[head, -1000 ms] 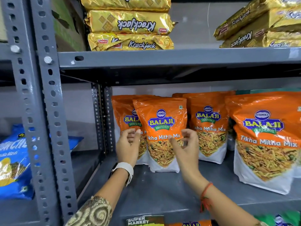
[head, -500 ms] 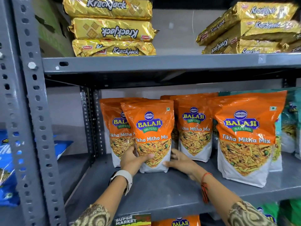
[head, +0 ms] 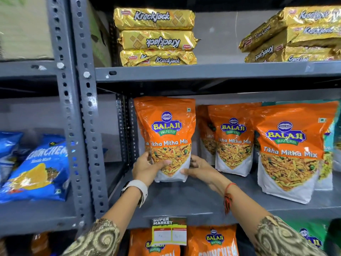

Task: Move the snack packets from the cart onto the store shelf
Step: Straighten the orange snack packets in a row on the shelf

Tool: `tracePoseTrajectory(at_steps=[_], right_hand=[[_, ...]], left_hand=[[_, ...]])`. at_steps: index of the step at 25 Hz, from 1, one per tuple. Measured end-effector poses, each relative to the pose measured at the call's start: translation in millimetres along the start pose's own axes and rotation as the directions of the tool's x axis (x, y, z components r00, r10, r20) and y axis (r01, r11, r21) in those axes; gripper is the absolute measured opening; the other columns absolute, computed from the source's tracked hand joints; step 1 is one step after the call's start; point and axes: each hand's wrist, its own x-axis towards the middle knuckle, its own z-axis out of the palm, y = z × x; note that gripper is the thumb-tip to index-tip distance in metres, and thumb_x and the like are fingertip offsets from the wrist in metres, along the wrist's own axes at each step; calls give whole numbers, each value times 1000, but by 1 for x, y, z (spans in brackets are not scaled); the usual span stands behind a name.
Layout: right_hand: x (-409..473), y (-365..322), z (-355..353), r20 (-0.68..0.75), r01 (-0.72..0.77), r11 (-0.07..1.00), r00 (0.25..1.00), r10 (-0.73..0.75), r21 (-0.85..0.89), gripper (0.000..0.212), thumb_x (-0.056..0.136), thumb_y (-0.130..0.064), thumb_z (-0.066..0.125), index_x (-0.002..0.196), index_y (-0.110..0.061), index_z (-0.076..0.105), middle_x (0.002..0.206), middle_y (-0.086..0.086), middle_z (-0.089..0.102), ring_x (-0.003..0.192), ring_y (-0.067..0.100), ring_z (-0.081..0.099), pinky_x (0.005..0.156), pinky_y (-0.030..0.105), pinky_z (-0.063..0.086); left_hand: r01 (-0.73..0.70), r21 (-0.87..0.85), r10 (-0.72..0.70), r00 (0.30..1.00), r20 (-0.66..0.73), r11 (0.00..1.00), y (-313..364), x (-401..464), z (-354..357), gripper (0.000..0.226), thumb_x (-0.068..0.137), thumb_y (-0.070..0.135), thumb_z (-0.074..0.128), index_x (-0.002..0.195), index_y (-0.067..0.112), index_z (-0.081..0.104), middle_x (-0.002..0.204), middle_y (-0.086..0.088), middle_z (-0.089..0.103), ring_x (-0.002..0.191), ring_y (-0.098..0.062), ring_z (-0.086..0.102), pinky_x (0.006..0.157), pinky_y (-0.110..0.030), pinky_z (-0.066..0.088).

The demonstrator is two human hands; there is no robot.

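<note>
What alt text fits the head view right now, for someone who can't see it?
Both hands, left and right, hold the base of an upright orange packet on the grey shelf. More orange packets stand to its right; gold biscuit packs are stacked on the shelf above.

Left hand and right hand curl inward, arms outstretched.

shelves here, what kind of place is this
Most likely a small supermarket or grocery aisle: a price tag printed "Super Market" hangs on the shelf edge, with identical Balaji packets and stacked Krackjack packs.
</note>
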Motion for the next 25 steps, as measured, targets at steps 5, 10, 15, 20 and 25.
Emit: tracePoseTrajectory(at_steps=[5,10,15,20,25], right_hand=[[0,16,34,73,-67,998,995,66,12,58,79,-7,77,132,-15,55,126,5,68,116,17,64,91,25,55],[15,43,40,72,-57,998,996,54,38,109,48,-40,91,144,-19,43,142,2,57,128,18,56,110,43,45],[1,20,44,73,-120,992,990,118,29,74,73,-16,81,139,-14,48,135,5,62,124,21,59,109,42,46],[-1,17,42,34,-159,986,987,158,46,59,82,0,72,136,-11,49,131,10,63,121,25,61,107,44,47],[-4,12,47,25,-171,985,985,170,36,58,84,-1,70,136,-10,48,133,10,62,122,24,59,107,42,47]], left_hand=[[52,-25,-52,999,-7,998,-23,-14,-26,68,42,46,88,103,24,65,104,1,74,97,-20,69,92,-45,55],[41,-9,-41,999,14,999,-34,-11,-30,64,53,42,87,109,21,63,107,0,73,100,-20,68,90,-40,55],[51,8,-51,999,3,999,-48,0,-25,85,33,70,82,107,33,63,109,6,73,103,-17,68,95,-46,53],[62,20,-62,998,-12,998,-51,1,-19,86,30,72,80,104,32,61,110,4,71,104,-20,66,94,-47,54],[66,85,-69,997,31,994,-51,0,-23,94,34,76,77,114,32,57,120,1,67,112,-23,62,97,-49,51]])
